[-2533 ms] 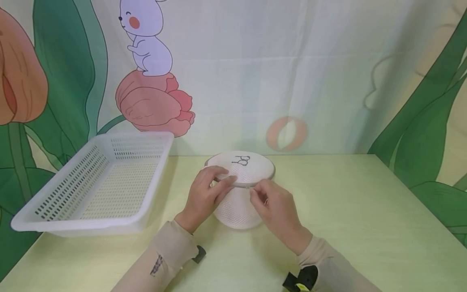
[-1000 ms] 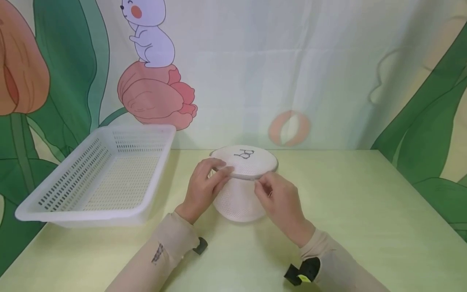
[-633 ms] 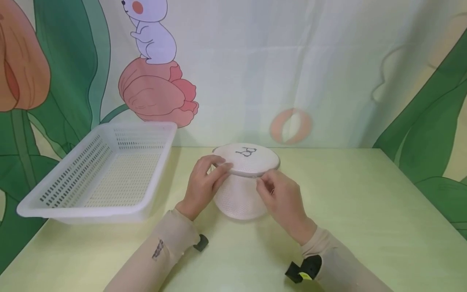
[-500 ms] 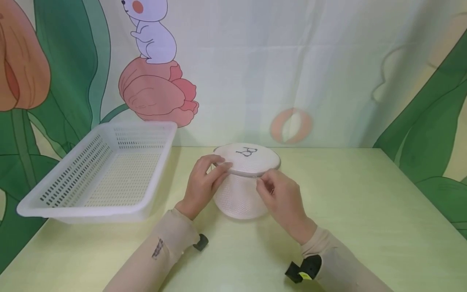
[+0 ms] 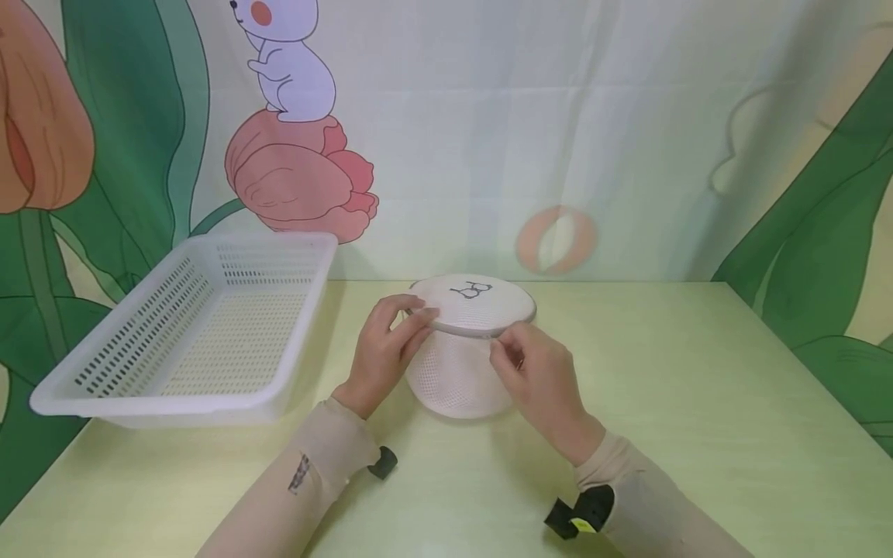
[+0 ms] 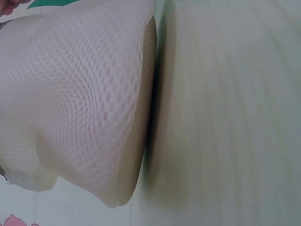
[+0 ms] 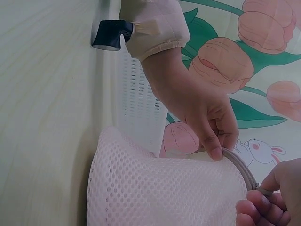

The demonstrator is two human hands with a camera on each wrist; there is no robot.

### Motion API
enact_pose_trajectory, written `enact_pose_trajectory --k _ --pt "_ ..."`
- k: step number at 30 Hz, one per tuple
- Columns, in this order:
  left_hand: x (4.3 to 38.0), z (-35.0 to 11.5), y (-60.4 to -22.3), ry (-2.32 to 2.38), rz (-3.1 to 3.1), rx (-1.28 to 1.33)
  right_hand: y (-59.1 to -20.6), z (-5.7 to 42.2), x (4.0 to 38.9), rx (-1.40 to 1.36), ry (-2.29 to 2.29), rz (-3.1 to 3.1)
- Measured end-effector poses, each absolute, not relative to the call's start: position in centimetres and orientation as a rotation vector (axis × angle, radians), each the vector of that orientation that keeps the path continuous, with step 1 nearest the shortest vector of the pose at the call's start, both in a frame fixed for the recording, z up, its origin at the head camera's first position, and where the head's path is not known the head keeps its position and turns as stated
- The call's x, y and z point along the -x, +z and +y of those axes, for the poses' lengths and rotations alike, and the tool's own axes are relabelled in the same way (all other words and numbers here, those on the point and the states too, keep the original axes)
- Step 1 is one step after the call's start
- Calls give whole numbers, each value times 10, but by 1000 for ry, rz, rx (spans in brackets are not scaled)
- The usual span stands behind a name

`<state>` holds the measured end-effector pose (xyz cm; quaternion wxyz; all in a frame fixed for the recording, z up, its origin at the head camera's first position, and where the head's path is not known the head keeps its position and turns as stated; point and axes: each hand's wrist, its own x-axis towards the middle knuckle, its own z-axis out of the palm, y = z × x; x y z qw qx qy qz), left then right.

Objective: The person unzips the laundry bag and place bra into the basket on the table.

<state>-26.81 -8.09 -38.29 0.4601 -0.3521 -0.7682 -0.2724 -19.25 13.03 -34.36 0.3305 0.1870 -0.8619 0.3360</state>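
Observation:
A white mesh laundry bag (image 5: 456,380), round and drum-shaped, stands upright on the table in front of me. Its lid carries a dark line drawing, and a grey zipper (image 7: 242,165) runs round the lid's edge. My left hand (image 5: 384,345) pinches that edge at the left, thumb on top. At the front right, my right hand (image 5: 540,384) pinches the zipper's pull between thumb and curled forefinger, beside the slider seen in the right wrist view. Only the bag's mesh side (image 6: 89,94) fills most of the left wrist view; the bag's inside is hidden.
A white slotted plastic basket (image 5: 268,403) stands to the left, near my left forearm. Behind the pale green table (image 5: 698,403) hangs a cloth backdrop (image 5: 453,155) printed with flowers and a rabbit. Dark camera mounts (image 5: 579,515) sit on both wrists.
The bag has shifted slightly right, both hands staying on it. In the last half second my left fingers slid a little left along the lid's edge. The head view has tilted slightly down.

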Motion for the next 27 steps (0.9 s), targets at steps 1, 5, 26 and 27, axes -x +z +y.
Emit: enact_pose_trajectory --k 1,5,26,27 --pt "268 -81 -383 -674 -1895 863 -344 130 193 -488 879 -2254" --pt "268 -82 -384 -686 -1915 849 -344 130 193 -482 875 -2248" --pt "269 -88 -382 -675 -1925 844 -343 130 193 -479 841 -2240" --pt "269 -88 -382 -676 -1928 843 -343 131 193 -480 840 -2237"
